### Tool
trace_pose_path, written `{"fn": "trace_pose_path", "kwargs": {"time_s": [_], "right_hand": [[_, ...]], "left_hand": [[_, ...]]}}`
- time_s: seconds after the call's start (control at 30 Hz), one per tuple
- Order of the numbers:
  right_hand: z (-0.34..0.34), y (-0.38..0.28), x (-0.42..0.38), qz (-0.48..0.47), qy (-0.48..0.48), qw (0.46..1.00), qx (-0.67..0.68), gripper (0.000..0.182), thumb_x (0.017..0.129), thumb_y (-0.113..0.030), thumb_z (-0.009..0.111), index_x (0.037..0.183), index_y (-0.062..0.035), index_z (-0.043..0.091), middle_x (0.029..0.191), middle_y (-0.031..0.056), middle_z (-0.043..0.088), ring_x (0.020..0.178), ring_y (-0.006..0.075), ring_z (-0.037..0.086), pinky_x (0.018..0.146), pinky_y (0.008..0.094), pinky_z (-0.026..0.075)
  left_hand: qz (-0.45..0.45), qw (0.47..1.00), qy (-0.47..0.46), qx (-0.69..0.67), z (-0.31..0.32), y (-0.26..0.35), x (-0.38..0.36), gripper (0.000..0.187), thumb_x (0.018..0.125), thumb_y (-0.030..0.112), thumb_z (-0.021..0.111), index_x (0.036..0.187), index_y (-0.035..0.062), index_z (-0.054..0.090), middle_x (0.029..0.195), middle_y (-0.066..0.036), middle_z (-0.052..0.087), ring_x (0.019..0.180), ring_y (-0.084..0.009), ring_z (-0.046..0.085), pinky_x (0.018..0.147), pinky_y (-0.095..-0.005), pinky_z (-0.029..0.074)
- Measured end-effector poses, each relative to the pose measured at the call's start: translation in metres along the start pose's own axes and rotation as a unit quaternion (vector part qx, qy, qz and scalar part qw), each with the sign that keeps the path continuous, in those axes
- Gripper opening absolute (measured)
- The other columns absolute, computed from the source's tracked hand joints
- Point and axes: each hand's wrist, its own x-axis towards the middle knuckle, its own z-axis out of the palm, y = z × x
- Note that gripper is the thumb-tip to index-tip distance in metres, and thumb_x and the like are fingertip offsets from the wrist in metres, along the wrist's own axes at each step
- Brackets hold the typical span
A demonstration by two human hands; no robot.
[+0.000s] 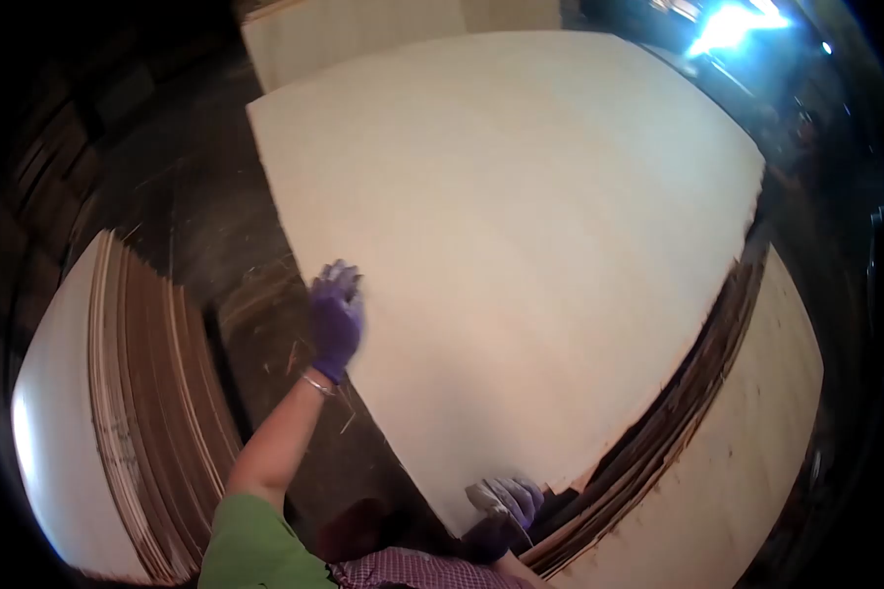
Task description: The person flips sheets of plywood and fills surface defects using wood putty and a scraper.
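Note:
A large pale veneer sheet (521,236) lies spread in front of me, on top of a stack. My left hand (336,319), in a purple glove, reaches out with fingers spread and touches the sheet's left edge. My right hand (504,510), also in a purple glove, is closed on the sheet's near corner, which curls up a little in the grip.
A pile of thin brown and pale sheets (147,412) stands at the left, its layered edges showing. Another layered stack (717,432) lies under and to the right of the big sheet. Dark floor with wood slivers (265,324) runs between the piles. A bright light (732,25) glares at the top right.

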Motion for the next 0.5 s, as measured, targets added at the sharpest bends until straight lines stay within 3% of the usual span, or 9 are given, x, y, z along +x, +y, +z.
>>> {"fn": "trace_pose_path", "kwargs": {"time_s": [0.13, 0.2, 0.23, 0.3, 0.33, 0.37, 0.43, 0.5], "right_hand": [[0.001, 0.004, 0.0, 0.038, 0.062, 0.997, -0.017, 0.041, 0.093, -0.037, 0.048, 0.088, -0.0034, 0.071, 0.087, 0.0095, 0.068, 0.089, 0.0259, 0.058, 0.087, 0.0398, 0.045], [-0.002, 0.025, -0.012, 0.029, -0.06, 0.998, 0.022, 0.02, 0.076, -0.019, 0.063, 0.093, -0.0129, 0.073, 0.095, 0.0024, 0.071, 0.092, 0.0211, 0.062, 0.087, 0.0365, 0.045], [-0.002, 0.021, -0.008, 0.033, -0.047, 0.998, 0.013, 0.02, 0.076, -0.019, 0.063, 0.093, -0.0129, 0.073, 0.095, 0.0024, 0.071, 0.092, 0.0211, 0.062, 0.087, 0.0365, 0.045], [0.003, 0.012, 0.005, 0.002, -0.039, 0.999, 0.025, 0.023, 0.075, -0.018, 0.063, 0.096, -0.0137, 0.073, 0.098, 0.0011, 0.071, 0.094, 0.0213, 0.061, 0.088, 0.0363, 0.044], [0.003, 0.01, 0.012, -0.037, -0.056, 0.998, 0.005, 0.024, 0.085, -0.022, 0.056, 0.097, -0.0079, 0.072, 0.095, 0.0089, 0.07, 0.089, 0.027, 0.063, 0.083, 0.0389, 0.047], [0.01, 0.023, 0.005, -0.037, -0.052, 0.998, 0.001, 0.024, 0.085, -0.022, 0.056, 0.097, -0.0079, 0.072, 0.095, 0.0089, 0.07, 0.089, 0.027, 0.063, 0.083, 0.0389, 0.047], [0.011, 0.016, 0.0, -0.001, -0.08, 0.994, -0.073, 0.026, 0.07, -0.019, 0.066, 0.095, -0.0155, 0.072, 0.097, 0.0026, 0.07, 0.091, 0.0233, 0.062, 0.086, 0.0377, 0.045], [0.013, 0.029, -0.006, -0.052, -0.113, 0.99, -0.072, 0.028, 0.068, -0.016, 0.066, 0.095, -0.0158, 0.072, 0.092, 0.0043, 0.068, 0.09, 0.0259, 0.061, 0.08, 0.0402, 0.047]], "left_hand": [[-0.002, 0.995, 0.006, -0.101, 0.022, -0.03, 0.004, 0.031, 0.082, 0.004, 0.056, 0.112, 0.0036, 0.063, 0.122, -0.017, 0.06, 0.12, -0.0333, 0.051, 0.107, -0.044, 0.034], [0.012, 0.999, -0.033, -0.033, 0.005, -0.022, 0.012, 0.033, 0.083, 0.001, 0.052, 0.115, 0.0003, 0.062, 0.124, -0.018, 0.059, 0.12, -0.0321, 0.053, 0.105, -0.0403, 0.036], [0.037, 0.998, -0.039, 0.039, -0.001, -0.021, 0.017, 0.036, 0.084, -0.002, 0.05, 0.118, -0.0023, 0.06, 0.126, -0.018, 0.059, 0.12, -0.0308, 0.053, 0.104, -0.0367, 0.038], [0.027, 0.998, -0.046, 0.024, -0.002, -0.03, 0.024, 0.036, 0.085, -0.002, 0.049, 0.119, -0.0028, 0.06, 0.126, -0.018, 0.059, 0.12, -0.0304, 0.053, 0.104, -0.0364, 0.038], [0.009, 0.999, -0.048, 0.017, -0.001, -0.032, 0.026, 0.035, 0.085, -0.001, 0.049, 0.119, -0.0033, 0.06, 0.126, -0.018, 0.059, 0.121, -0.0299, 0.053, 0.104, -0.0361, 0.038], [0.011, 0.999, -0.049, 0.012, 0.014, -0.041, 0.019, 0.035, 0.085, -0.001, 0.049, 0.119, -0.0033, 0.06, 0.126, -0.018, 0.059, 0.121, -0.0299, 0.053, 0.104, -0.0361, 0.038], [-0.012, 0.999, -0.036, -0.025, 0.017, -0.048, 0.018, 0.033, 0.084, 0.004, 0.051, 0.114, 0.0015, 0.064, 0.125, -0.018, 0.058, 0.12, -0.0325, 0.051, 0.104, -0.0421, 0.037], [0.026, 0.999, -0.045, 0.005, 0.015, -0.051, 0.021, 0.034, 0.086, 0.006, 0.05, 0.116, 0.0012, 0.064, 0.124, -0.018, 0.059, 0.119, -0.0322, 0.053, 0.103, -0.0401, 0.038]]}}
